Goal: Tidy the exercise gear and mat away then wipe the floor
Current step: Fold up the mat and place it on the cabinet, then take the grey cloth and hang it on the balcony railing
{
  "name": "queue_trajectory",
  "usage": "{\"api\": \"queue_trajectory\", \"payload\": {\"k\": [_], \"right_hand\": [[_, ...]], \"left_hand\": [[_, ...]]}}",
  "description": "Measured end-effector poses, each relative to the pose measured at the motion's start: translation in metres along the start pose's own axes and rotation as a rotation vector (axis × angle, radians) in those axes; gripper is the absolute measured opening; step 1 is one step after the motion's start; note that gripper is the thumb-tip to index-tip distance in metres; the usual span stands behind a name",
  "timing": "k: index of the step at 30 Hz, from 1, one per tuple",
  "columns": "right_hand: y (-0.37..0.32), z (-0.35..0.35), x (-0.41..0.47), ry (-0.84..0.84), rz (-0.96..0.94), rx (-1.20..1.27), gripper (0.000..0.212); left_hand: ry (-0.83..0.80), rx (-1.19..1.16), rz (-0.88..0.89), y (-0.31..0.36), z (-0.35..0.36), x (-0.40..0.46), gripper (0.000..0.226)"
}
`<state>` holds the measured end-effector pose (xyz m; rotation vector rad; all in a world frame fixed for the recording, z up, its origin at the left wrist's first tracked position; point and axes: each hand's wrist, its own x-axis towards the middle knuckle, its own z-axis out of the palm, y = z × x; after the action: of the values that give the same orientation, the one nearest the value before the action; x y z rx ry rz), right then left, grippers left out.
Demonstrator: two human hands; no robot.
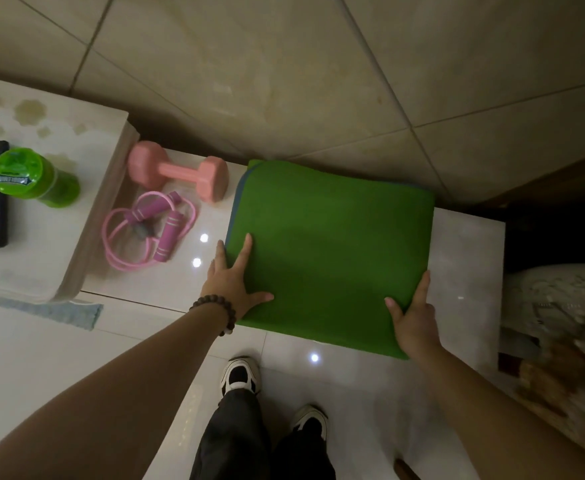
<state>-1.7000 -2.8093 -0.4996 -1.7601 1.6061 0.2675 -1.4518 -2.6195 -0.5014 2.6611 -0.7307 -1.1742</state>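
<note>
— While the folded green mat (pixel 332 251) lies on the floor against the wall, where are your hands?
— My left hand (pixel 234 277) presses flat on its left edge; my right hand (pixel 414 318) holds its right edge; neither grip is closed.
— Other gear?
— The dumbbell (pixel 178 173) and skipping rope (pixel 150 228) lie left of the mat.

1. The dumbbell (pixel 176 176) lies just left of the folded mat (pixel 329 244) on the floor (pixel 353 393).
2. The skipping rope (pixel 149 230) lies left of the mat, nearer the person than the dumbbell.
3. The bottle (pixel 31 178) stands on the tabletop (pixel 76 140), farther left.
</note>
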Motion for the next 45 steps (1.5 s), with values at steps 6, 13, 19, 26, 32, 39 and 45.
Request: {"api": "queue_trajectory", "payload": {"k": [6, 13, 19, 26, 32, 39, 45], "right_hand": [[-0.009, -0.015, -0.006, -0.076, 0.013, -0.128, 0.085], [-0.064, -0.068, -0.097, 0.097, -0.369, -0.186, 0.072], [-0.092, -0.126, -0.189, 0.102, -0.536, -0.386, 0.065], [-0.111, -0.172, -0.261, 0.121, -0.597, -0.389, 0.06], [-0.139, -0.166, -0.301, 0.097, -0.67, -0.409, 0.055], [-0.188, -0.109, -0.364, -0.066, -0.863, -0.524, 0.056], [-0.24, -0.049, -0.42, -0.156, -1.049, -0.524, 0.053]], "left_hand": [[0.02, 0.254, -0.048, 0.02, -0.016, -0.02, 0.112], [0.26, 0.212, 0.044, 0.048, -0.07, -0.118, 0.085], [0.337, 0.208, 0.033, 0.062, -0.124, -0.232, 0.072], [0.364, 0.145, -0.078, 0.037, -0.147, -0.34, 0.067], [0.424, 0.055, -0.241, -0.003, -0.153, -0.398, 0.066], [0.537, -0.053, -0.424, -0.067, -0.171, -0.457, 0.068], [0.587, -0.125, -0.557, -0.128, -0.183, -0.486, 0.069]]}}
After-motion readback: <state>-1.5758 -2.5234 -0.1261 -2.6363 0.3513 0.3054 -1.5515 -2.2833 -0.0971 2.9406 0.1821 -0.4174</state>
